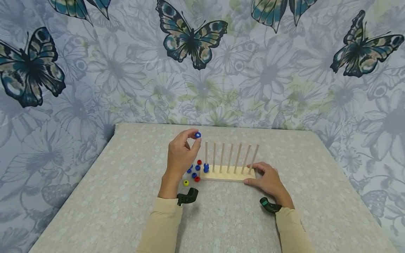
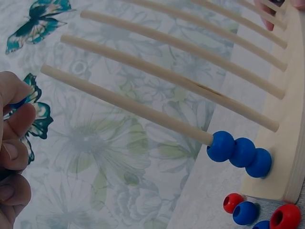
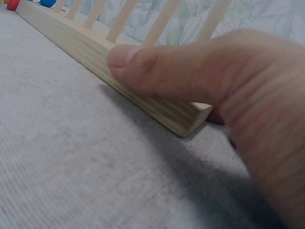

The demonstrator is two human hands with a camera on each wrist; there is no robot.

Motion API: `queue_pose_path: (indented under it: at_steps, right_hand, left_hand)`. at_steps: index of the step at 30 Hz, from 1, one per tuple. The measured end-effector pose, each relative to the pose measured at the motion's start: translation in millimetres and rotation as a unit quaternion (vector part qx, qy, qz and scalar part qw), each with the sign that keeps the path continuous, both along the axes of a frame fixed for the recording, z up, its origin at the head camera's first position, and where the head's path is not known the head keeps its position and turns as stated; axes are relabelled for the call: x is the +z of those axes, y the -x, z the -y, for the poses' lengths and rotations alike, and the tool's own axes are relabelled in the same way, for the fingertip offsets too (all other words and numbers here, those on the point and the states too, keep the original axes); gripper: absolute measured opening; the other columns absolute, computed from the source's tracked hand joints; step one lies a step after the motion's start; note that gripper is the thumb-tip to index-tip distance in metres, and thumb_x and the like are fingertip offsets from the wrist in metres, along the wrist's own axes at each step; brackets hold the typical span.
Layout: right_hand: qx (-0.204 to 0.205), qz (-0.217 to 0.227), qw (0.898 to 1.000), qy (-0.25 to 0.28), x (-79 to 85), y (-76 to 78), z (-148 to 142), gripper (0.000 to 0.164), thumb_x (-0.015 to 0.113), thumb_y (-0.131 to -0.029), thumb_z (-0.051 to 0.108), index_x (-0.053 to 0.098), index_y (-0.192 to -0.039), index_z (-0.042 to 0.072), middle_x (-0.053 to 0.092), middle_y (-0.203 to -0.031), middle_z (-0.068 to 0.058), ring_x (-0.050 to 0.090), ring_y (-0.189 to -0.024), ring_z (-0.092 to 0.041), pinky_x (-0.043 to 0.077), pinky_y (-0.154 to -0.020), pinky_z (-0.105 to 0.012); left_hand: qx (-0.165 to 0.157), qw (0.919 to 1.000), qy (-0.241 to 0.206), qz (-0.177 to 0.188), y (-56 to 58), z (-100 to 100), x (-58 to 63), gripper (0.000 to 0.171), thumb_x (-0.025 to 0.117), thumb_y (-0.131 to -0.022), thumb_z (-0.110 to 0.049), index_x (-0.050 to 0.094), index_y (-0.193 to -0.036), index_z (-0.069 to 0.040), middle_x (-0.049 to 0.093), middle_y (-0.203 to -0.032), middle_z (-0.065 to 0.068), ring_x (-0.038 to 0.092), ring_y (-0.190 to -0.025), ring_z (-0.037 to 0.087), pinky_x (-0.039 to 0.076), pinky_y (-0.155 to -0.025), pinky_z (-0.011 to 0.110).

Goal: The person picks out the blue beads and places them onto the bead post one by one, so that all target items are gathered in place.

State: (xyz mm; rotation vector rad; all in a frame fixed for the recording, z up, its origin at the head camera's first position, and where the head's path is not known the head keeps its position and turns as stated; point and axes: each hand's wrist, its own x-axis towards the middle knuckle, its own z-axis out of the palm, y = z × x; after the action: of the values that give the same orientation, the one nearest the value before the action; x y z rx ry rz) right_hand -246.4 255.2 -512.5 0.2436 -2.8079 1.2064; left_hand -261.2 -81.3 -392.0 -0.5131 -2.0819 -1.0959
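My left hand [image 1: 181, 154] pinches a blue bead [image 1: 197, 135] between thumb and fingertips. It is raised near the top of the leftmost peg [image 1: 206, 151] of a wooden peg stand [image 1: 226, 177]. Three blue beads [image 2: 242, 152] are stacked at the bottom of that peg in the left wrist view; the other pegs hold no beads. At the stand's right end, my right hand [image 1: 267, 180] grips the base, its thumb [image 3: 157, 71] along the front edge and the other fingers behind, mostly hidden in the right wrist view.
Loose beads lie by the stand's left end: several blue beads [image 1: 194, 175], a red bead [image 1: 197, 179] in front, another red bead [image 1: 199, 162] behind and a yellow bead [image 1: 186, 183]. My left forearm partly hides this group. A pale cloth covers the table [image 1: 227, 221]; a butterfly-patterned backdrop [image 1: 202, 91] stands behind.
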Motion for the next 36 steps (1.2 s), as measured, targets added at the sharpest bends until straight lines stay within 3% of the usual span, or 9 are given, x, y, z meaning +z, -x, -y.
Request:
queue_pose_path:
  at_steps: [6,36]
  right_hand:
    - [0.004,-0.002,1.0,0.001,2.6,-1.4,0.1,0.06,0.087,-0.066,0.058,0.07,-0.118,0.033,0.066,-0.112,0.005,0.052,-0.097,-0.019,0.032,-0.09,-0.04]
    - [0.003,-0.001,1.0,0.0,5.9,-3.3,1.6,0.062,0.089,-0.067,0.056,0.071,-0.119,0.028,0.067,-0.11,0.002,0.051,-0.095,-0.02,0.026,-0.084,-0.038]
  left_hand:
    - [-0.008,0.9999,0.013,-0.007,-1.6,-3.6,0.0,0.023,0.069,-0.094,-0.017,0.071,-0.115,-0.008,0.072,-0.096,0.003,0.043,-0.054,0.008,0.041,-0.049,0.023]
    - [-0.008,0.9993,0.038,0.001,-4.6,-6.7,3.6,0.026,0.069,-0.095,-0.022,0.071,-0.117,-0.009,0.074,-0.099,0.002,0.045,-0.054,0.008,0.042,-0.049,0.022]
